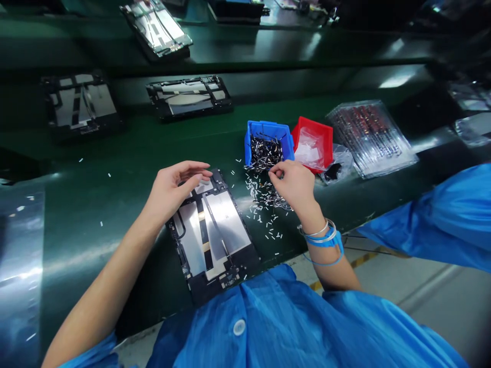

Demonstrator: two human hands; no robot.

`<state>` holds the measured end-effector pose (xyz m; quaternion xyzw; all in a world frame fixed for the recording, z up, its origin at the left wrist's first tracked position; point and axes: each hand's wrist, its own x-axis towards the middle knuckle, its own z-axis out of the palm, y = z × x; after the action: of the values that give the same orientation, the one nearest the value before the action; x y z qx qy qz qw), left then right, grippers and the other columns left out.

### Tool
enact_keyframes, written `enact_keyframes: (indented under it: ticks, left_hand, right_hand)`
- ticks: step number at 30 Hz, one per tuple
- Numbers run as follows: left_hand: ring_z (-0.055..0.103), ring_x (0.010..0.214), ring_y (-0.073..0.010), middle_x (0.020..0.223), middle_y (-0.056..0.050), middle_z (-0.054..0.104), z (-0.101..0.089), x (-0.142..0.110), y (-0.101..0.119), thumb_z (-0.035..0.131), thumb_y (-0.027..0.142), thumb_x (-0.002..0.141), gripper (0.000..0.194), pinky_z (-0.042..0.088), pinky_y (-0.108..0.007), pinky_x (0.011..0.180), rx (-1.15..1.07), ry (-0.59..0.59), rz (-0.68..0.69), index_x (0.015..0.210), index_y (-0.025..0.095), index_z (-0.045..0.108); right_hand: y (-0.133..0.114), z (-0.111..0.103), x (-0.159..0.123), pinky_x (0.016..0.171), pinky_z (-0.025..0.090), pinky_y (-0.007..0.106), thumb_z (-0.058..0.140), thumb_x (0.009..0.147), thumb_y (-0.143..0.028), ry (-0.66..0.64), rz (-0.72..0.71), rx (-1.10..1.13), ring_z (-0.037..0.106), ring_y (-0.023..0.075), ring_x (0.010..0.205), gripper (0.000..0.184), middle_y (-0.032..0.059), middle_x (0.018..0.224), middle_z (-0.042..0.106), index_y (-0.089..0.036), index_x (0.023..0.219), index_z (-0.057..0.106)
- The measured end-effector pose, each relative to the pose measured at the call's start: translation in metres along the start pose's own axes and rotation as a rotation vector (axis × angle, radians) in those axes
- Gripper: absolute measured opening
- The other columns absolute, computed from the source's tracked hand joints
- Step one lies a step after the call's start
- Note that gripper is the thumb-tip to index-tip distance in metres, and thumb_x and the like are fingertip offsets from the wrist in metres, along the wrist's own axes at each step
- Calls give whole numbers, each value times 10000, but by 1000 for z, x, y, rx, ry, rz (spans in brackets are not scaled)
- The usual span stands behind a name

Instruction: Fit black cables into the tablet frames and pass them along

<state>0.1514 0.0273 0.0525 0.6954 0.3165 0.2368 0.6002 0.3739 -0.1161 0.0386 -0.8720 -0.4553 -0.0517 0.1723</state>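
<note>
An opened tablet chassis (226, 225) with silvery battery panels and dark ribbon cables lies on the green bench, near its front edge. Over the top end of this chassis rests my left hand (178, 186), fingers stretched out and slightly apart, nothing in them. My right hand (293, 184) is at the front rim of a blue bin (287, 135) heaped with small black cable parts (264, 151). Its thumb and forefinger are pinched together; whatever is between them is too small to make out. Small white strips (255, 204) lie scattered below the bin.
A red bin (324, 145) with clear plastic bags stands beside the blue one. Stacked clear trays (370, 138) sit to its right. More tablet chassis lie at the back, one (190, 97) behind my left hand. Someone's blue sleeve (441, 220) is at the right.
</note>
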Motion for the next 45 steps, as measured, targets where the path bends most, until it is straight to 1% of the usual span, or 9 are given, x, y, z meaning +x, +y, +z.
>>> enact_keyframes:
  ticks: [10,17,25,30,34,37,39,41,45]
  left_hand:
    - [688,912,-217,956,-86,728,11,-4,-3,613,306,815,275,521,-381,900,40,-86,23,1030,154,689]
    - [685,916,-205,971,-79,726,20,-8,-4,561,243,835,238,534,-361,859,79,-128,67,1025,157,676]
    - [677,917,-196,990,-86,717,22,-7,-9,541,236,845,231,522,-355,844,93,-148,98,1016,145,667]
    - [659,953,-183,1047,-77,702,24,-11,-6,527,212,860,234,512,-327,837,95,-65,135,1046,167,661]
    - [622,1052,-180,1144,-78,670,26,-14,-5,523,179,865,266,499,-306,844,117,12,230,1104,173,641]
    - [618,1059,-172,1152,-77,666,26,-15,-7,518,165,874,266,494,-298,846,113,34,256,1112,170,637]
    - [623,1043,-168,1134,-78,672,26,-15,-9,517,157,876,260,499,-288,828,108,34,256,1105,166,638]
    - [627,1024,-165,1115,-77,677,27,-15,-11,514,145,874,256,503,-282,809,111,35,255,1096,166,641]
    - [617,1032,-173,1109,-78,668,28,-15,-15,507,143,873,265,507,-289,798,129,26,275,1102,175,637]
  right_hand:
    - [17,-35,4,591,382,301,554,771,-275,274,-10,89,557,180,646,165,21,610,621,-213,668,666]
    - [19,-10,20,673,434,319,499,840,-294,319,-38,124,564,177,669,214,24,673,634,-220,684,624]
    - [16,-7,29,652,453,319,518,858,-353,485,-47,255,585,170,675,207,25,712,640,-211,754,626]
    - [1,-1,27,611,462,310,493,884,-360,511,-20,489,618,165,680,210,30,742,651,-200,810,608]
    - [-5,-2,14,703,472,364,510,891,-375,635,-208,324,615,190,731,231,48,757,661,-205,784,623]
    - [3,3,12,730,467,376,448,930,-379,704,-161,306,613,207,809,282,69,826,671,-201,832,645]
    - [11,8,18,737,460,381,407,946,-366,689,-65,302,601,203,794,317,62,808,659,-204,822,650]
    - [14,13,26,696,461,355,541,875,-367,498,-168,301,578,181,686,240,24,691,635,-213,724,646]
    - [4,10,28,620,447,305,590,848,-313,638,-107,481,587,149,659,131,9,753,663,-215,805,666]
